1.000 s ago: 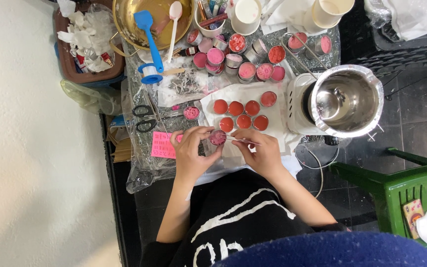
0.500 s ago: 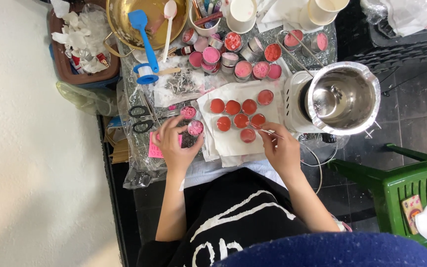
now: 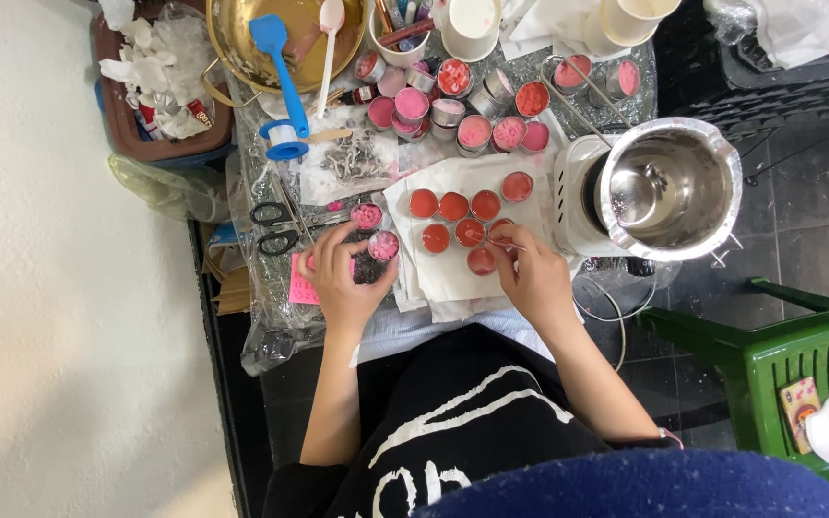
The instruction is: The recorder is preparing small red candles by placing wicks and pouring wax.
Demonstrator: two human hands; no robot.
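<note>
Pinching a small pink-filled tin (image 3: 383, 246), the left hand (image 3: 343, 283) rests on the counter (image 3: 271, 317). The right hand (image 3: 530, 278) grips a thin stick (image 3: 496, 241) over the red-filled tins (image 3: 453, 206) on white paper (image 3: 453, 273).

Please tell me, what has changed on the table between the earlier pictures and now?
The left hand carried the small round pink-filled tin left, away from the body's middle. The right hand moved its thin stick up onto the red-filled tins. The steel pot and scissors stayed.
</note>
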